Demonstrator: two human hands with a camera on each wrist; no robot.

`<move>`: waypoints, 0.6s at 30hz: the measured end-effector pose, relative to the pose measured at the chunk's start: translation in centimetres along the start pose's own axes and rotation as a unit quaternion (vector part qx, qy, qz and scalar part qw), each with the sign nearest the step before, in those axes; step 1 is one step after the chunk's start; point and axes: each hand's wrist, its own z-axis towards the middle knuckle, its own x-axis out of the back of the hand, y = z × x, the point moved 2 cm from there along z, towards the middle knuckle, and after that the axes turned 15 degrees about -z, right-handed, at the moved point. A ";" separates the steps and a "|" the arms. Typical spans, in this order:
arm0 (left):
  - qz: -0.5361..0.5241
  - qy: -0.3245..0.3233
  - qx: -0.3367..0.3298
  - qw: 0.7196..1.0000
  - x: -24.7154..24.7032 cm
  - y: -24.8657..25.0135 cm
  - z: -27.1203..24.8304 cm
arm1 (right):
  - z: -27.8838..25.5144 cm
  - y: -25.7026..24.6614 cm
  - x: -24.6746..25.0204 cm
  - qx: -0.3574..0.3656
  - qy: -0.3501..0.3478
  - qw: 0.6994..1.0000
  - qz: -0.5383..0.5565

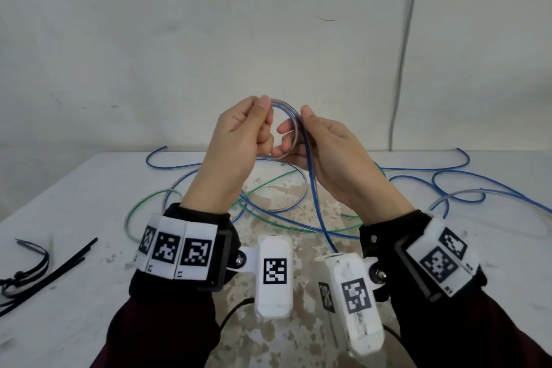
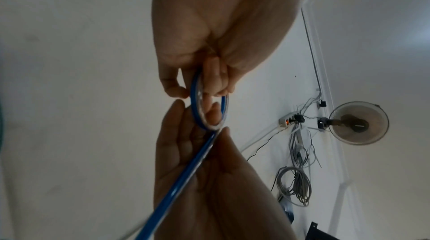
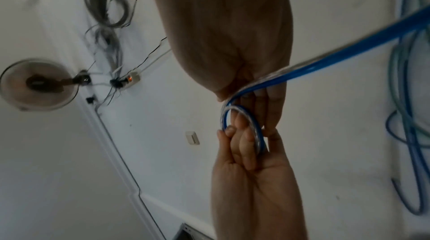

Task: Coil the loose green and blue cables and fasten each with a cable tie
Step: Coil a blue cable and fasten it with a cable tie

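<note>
- Blue cable (image 1: 313, 185) is the thing in work: its first small loops are lifted above the bench (image 1: 74, 218), between the two hands, so that new turns can be added without dragging on the surface. The rest of it runs down from the loops and lies spread on the bench.
- Left hand (image 1: 236, 140) has its fingers (image 2: 215, 80) curled through the small coil and the thumb pressing from above. I judge that it serves as the fixed holder that keeps the turns from springing open.
- Right hand (image 1: 325, 152) pinches the cable just where it leaves the coil, and the long part slides out under its palm. It seems to be the feeding hand that guides the next turn.
- Green cable (image 1: 143, 203) lies loose on the bench, crossed with the blue one and not yet coiled.
- Black cable ties (image 1: 53, 266) wait at the left edge of the bench, well apart from the cables, for the fastening step.
</note>
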 end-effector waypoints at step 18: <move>-0.085 -0.012 -0.019 0.996 -0.7 -0.1 0.1 | 0.1 -0.3 1.0 0.011 0.007 1.000 -0.013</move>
